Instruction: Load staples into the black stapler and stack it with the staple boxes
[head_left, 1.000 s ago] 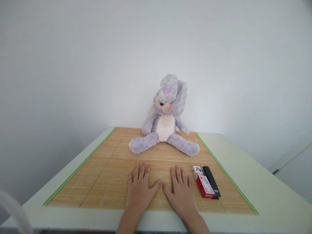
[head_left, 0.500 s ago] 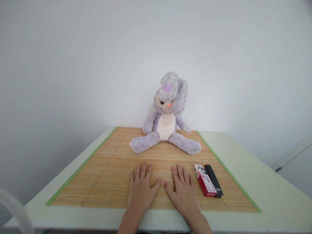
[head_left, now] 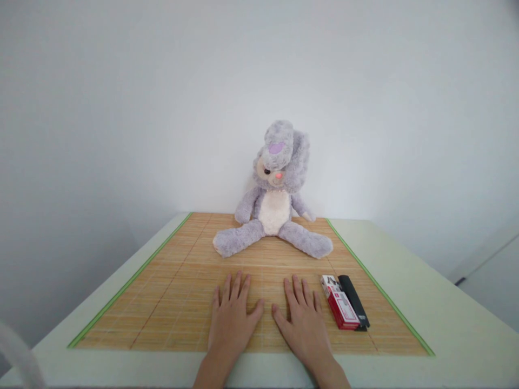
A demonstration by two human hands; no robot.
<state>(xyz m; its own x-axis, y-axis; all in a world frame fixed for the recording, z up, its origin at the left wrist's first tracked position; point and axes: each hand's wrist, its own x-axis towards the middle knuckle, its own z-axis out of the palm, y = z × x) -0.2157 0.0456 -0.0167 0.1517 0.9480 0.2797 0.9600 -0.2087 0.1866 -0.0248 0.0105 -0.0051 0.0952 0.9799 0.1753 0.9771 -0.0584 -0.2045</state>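
My left hand [head_left: 231,319] lies palm down on the bamboo mat [head_left: 162,308], fingers apart, holding nothing. Beside it, my right hand [head_left: 304,321] rests flat in the same way with its fingers spread. Just right of my right hand is a small red and white box [head_left: 343,308]. Against that box lies a slim black object [head_left: 354,300], perhaps a case; its kind is unclear. Beyond both hands a grey-lilac plush rabbit [head_left: 275,213] sits with its legs splayed and one ear folded over its face.
The mat has green edging and lies on a pale table [head_left: 405,275]. A white wall [head_left: 162,108] rises directly behind the rabbit. At the lower left edge, a blurred whitish curved thing [head_left: 18,354] intrudes into the view.
The whole view has shifted slightly, so things appear a little lower and more to the left. Both hands stay flat on the mat, and no object has been moved.
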